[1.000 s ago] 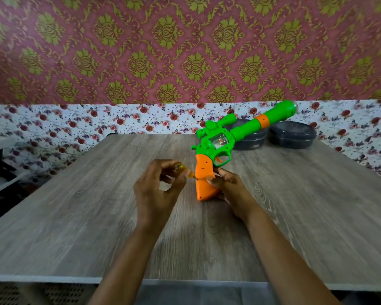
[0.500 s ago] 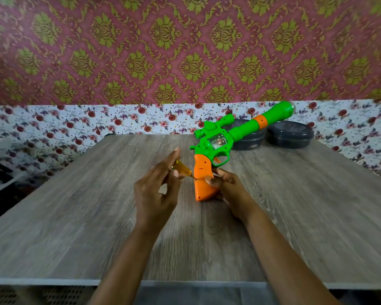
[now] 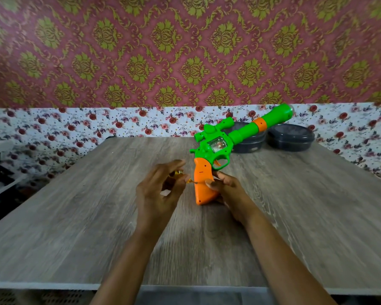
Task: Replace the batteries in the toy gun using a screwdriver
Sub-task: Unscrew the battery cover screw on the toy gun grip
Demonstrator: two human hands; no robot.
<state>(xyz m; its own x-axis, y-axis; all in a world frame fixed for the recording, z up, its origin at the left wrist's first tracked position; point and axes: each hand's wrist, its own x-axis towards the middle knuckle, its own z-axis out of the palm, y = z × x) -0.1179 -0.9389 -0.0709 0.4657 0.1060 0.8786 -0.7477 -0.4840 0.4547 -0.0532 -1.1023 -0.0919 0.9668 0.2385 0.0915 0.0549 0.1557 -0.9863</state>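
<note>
A green toy gun (image 3: 223,142) with an orange grip (image 3: 204,183) stands on the wooden table (image 3: 75,216), butt down, barrel pointing up and to the right. My right hand (image 3: 227,188) grips the orange grip from the right side. My left hand (image 3: 161,190) pinches a small screwdriver (image 3: 180,176) with a yellow handle. Its tip meets the left face of the grip. Most of the handle is hidden by my fingers.
Two dark round lidded containers (image 3: 290,137) sit at the table's back right, one (image 3: 248,142) partly behind the gun barrel. Patterned walls rise behind the table. White shelving (image 3: 0,172) stands to the left of the table.
My left fingers have shifted around the screwdriver handle, curled a second ago and now more spread, as the tool turns. The gun and my right hand have stayed put.
</note>
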